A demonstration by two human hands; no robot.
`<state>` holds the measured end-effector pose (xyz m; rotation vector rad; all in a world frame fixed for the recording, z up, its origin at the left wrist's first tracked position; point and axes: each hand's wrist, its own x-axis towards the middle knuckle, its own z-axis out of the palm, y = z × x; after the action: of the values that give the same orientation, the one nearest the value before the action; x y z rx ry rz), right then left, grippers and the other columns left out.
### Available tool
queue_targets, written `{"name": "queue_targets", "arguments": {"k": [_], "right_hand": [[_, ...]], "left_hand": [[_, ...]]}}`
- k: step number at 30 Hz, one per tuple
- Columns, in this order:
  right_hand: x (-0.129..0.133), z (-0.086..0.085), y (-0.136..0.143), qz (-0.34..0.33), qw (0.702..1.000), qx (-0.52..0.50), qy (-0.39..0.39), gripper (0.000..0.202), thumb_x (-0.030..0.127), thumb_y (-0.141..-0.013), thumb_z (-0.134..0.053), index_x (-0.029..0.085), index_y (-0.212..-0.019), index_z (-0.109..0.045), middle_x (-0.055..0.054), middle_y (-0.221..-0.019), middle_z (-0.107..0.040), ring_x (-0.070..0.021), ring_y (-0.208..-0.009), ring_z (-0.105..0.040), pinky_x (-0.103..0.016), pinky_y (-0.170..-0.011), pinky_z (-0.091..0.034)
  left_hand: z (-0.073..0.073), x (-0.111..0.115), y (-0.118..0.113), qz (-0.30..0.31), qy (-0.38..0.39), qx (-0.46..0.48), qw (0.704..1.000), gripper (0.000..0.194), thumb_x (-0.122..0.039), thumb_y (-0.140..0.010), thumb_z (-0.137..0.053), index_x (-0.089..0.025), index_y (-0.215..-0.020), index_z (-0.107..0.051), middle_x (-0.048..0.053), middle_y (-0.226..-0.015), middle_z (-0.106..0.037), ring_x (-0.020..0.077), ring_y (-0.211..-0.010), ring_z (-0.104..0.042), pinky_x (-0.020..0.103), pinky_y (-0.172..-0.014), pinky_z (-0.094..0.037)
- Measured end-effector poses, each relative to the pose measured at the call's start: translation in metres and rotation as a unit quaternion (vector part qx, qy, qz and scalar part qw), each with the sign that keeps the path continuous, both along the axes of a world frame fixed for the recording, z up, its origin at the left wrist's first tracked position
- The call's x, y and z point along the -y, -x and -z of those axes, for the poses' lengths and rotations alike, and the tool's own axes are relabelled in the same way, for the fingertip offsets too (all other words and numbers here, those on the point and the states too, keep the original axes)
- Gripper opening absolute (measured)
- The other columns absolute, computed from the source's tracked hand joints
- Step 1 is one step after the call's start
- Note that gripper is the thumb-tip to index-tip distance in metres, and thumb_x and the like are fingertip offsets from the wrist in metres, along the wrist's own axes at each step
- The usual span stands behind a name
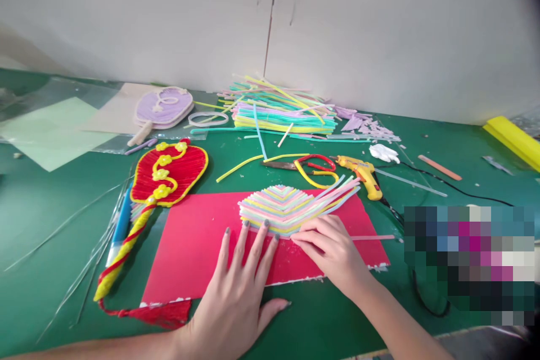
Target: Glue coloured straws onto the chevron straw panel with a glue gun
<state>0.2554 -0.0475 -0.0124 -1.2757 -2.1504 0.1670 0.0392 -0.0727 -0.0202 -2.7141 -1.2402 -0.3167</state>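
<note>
A leaf-like panel of pastel pipe cleaners, laid in V-shaped rows, lies on a red sheet. Several loose ends fan out to its upper right. My left hand rests flat with fingers spread, its fingertips along the panel's lower left edge. At the panel's bottom point, my right hand has thumb and fingers pinched together on a pink pipe cleaner, whose free end sticks out to the right. The pinched part is mostly hidden by the fingers.
Left of the sheet lies a red-and-yellow fan with a tassel. Scissors and a yellow glue gun with a black cord lie beyond the panel. Further back are a pipe cleaner bundle and a purple fan.
</note>
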Motion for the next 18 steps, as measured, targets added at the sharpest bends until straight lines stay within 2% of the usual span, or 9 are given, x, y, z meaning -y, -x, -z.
{"name": "queue_targets", "arguments": {"k": [10,18], "right_hand": [[0.0003,-0.0014,0.0004,-0.016,1.000,0.015,-0.004,0.012,0.015,-0.089,-0.057,0.019,-0.091,-0.067,-0.003,-0.083,-0.066,-0.0145,-0.080,-0.058,-0.031,-0.076,-0.044],[0.0018,-0.0015,-0.0012,-0.047,0.997,0.050,-0.019,0.013,0.011,-0.090,-0.054,0.016,-0.096,-0.065,-0.004,-0.085,-0.066,-0.0147,-0.081,-0.057,-0.032,-0.077,-0.043]], "left_hand": [[0.0027,-0.0002,0.0003,0.007,-0.007,-0.012,1.000,0.068,-0.063,-0.088,-0.038,-0.018,-0.139,-0.046,0.014,-0.141,-0.049,0.0401,-0.128,-0.043,0.057,-0.108,-0.022],[0.0009,-0.0008,-0.0004,0.003,-0.003,-0.001,1.000,0.067,-0.064,-0.089,-0.035,-0.019,-0.136,-0.051,0.012,-0.139,-0.052,0.0392,-0.125,-0.046,0.056,-0.108,-0.022]]}}
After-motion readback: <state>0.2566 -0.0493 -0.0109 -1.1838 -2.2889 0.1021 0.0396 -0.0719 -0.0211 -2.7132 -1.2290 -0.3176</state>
